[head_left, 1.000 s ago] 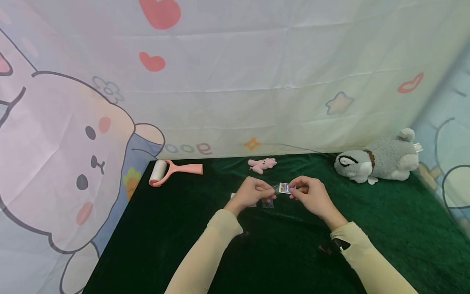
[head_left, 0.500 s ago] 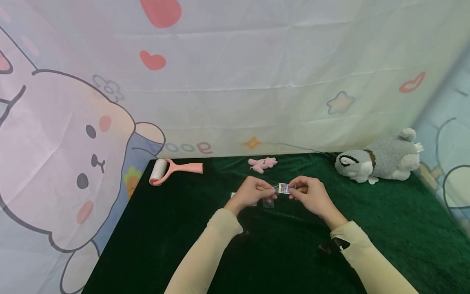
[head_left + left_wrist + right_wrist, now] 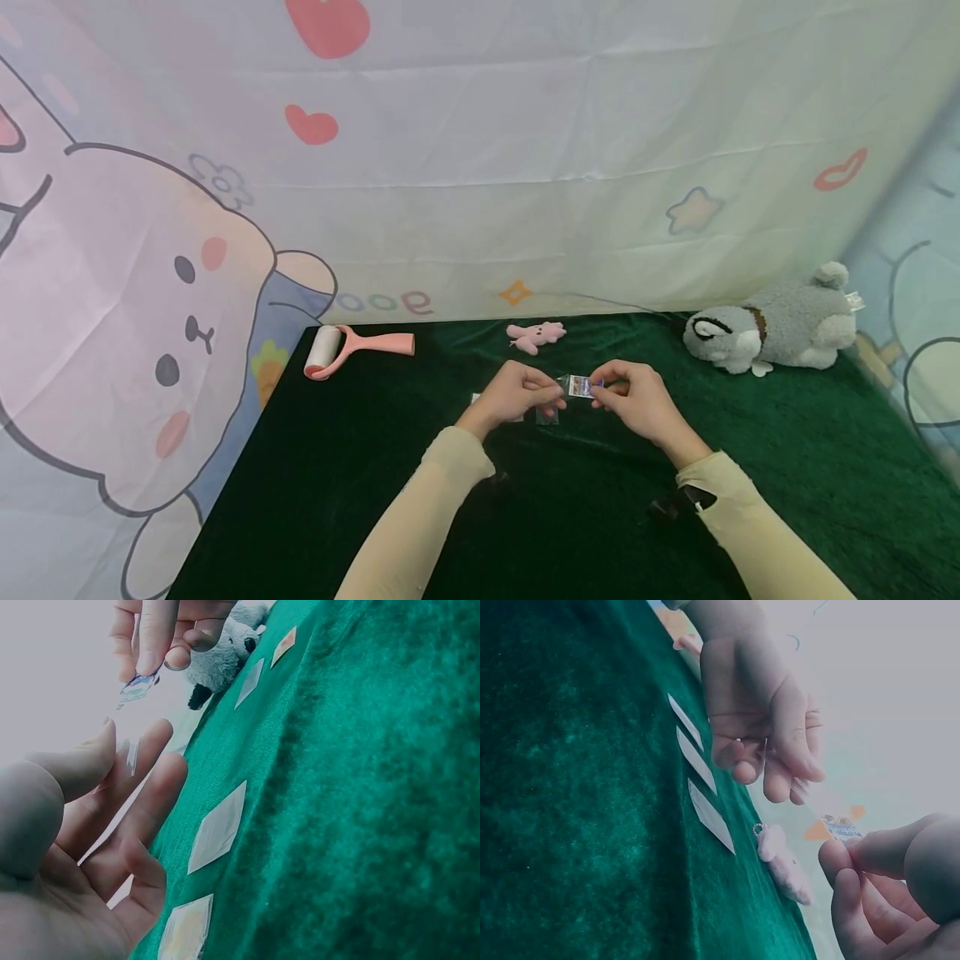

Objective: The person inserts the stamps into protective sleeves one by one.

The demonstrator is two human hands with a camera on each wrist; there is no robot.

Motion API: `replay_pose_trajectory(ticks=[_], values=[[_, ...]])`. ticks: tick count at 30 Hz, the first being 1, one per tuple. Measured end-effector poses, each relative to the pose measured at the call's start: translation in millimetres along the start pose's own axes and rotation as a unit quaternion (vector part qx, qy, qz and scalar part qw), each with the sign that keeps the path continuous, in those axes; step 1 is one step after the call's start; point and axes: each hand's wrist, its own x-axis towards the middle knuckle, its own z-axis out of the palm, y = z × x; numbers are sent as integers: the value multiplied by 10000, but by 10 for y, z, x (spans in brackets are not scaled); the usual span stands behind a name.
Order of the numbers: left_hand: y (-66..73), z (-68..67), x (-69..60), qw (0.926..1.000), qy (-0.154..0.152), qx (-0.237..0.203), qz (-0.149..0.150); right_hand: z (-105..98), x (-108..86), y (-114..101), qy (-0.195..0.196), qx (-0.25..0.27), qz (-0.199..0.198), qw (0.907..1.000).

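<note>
In the head view my left hand [image 3: 516,392] pinches a small clear plastic sleeve [image 3: 562,385] between thumb and fingertips. My right hand [image 3: 636,402] pinches a small printed card [image 3: 580,386] by its right end, face up. The card's left edge is at the sleeve; whether it is inside I cannot tell. Both are held above the cloth. Below the left hand lies another clear sleeve [image 3: 547,416], partly covered. In the left wrist view, flat pieces lie on the cloth: a pale one [image 3: 217,826], a yellowish one [image 3: 186,928] and an orange one [image 3: 284,646].
Dark green velvety cloth [image 3: 360,500] covers the table. A pink lint roller [image 3: 378,343] lies back left, a small pink plush [image 3: 536,337] behind the hands, and a grey plush animal [image 3: 787,325] back right. A printed curtain [image 3: 465,167] hangs along the back edge.
Both hands stay nearly in place. The clear sleeve's tilt shifts slightly: it shows as a thin line half a second ago and as a wider face now.
</note>
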Motion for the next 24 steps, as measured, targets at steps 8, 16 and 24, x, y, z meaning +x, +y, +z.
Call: replay_pose_trajectory(ticks=[8,16,24], values=[[43,-5,-14,9999,-126,-82,6,-1,10,13,-100,25,-107,9999],[73,5,-5,9998,-181,56,79,-21,12,39,-207,29,-204,9996],[61,37,-4,9990,174,298,281,-23,-4,30,-264,280,-162,9991]])
